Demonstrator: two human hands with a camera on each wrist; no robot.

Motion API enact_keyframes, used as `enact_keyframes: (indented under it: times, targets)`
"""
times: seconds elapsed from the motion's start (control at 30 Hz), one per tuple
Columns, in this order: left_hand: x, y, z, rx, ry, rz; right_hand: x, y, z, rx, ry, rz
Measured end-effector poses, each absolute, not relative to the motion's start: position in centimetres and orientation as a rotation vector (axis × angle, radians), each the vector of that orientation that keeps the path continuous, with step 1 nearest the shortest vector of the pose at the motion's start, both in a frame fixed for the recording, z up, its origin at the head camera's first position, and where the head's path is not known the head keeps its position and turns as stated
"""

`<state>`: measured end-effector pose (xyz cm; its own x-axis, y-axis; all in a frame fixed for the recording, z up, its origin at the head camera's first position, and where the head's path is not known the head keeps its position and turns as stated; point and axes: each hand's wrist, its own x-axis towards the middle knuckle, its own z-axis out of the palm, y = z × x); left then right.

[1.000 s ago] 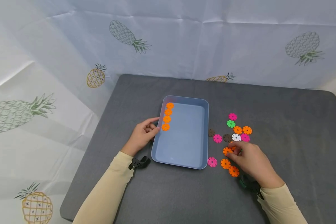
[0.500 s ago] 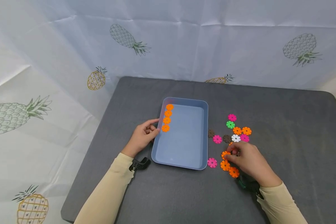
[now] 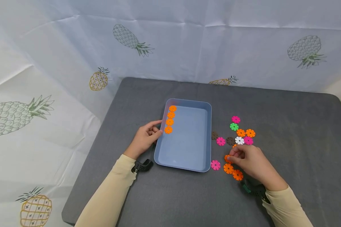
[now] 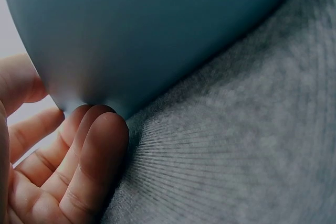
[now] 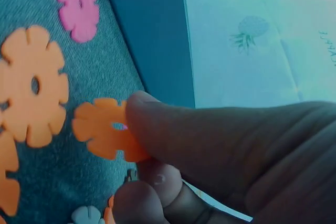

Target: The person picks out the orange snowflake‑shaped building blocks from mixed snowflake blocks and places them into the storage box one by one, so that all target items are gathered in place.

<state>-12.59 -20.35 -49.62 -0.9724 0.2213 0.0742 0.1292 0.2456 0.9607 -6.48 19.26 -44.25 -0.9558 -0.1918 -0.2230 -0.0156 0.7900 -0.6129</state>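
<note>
My left hand (image 3: 144,136) holds the left side of the blue tray (image 3: 184,148), with its thumb at the rim. In the left wrist view, several fingertips (image 4: 105,135) press against the tray's outer wall. Inside, an orange notched disc (image 3: 169,122) is one of several in a column along the left wall. My right hand (image 3: 253,160) pinches another orange notched disc (image 5: 107,128) between thumb and fingers, over the loose discs right of the tray. Two more orange discs (image 3: 228,168) lie just below it. The hand partly hides other discs beneath.
Pink (image 3: 220,141), brown (image 3: 230,141), white (image 3: 240,140), green (image 3: 234,126) and orange discs lie scattered on the grey table (image 3: 295,138) right of the tray. One pink disc (image 3: 215,165) lies close to the tray's right wall. A pineapple-print cloth (image 3: 176,50) hangs behind.
My right hand has moved slightly, drawing the pinched orange disc a little toward the tray and nearer my body. The left hand and tray stay in place.
</note>
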Motion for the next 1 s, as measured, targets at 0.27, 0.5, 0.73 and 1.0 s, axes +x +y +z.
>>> enact_keyframes:
  times: [0.27,0.5,0.73,1.0]
  targets:
    - [-12.8,-20.3,-49.5,0.353,2.425,1.842,-6.7,18.9,-43.6,-0.226,2.709,-1.017]
    - [-12.8,-20.2,-49.3,0.362,2.417,1.84,-6.7,18.3,-42.6,-0.301,2.652,-1.078]
    - [-12.8,-20.2,-49.2,0.343,2.427,1.836,-7.1,17.3,-42.0,-0.367,2.623,-1.124]
    - [-12.7,-20.3,-49.4,0.339,2.402,1.857,-7.8,15.8,-41.4,-0.367,2.606,-1.153]
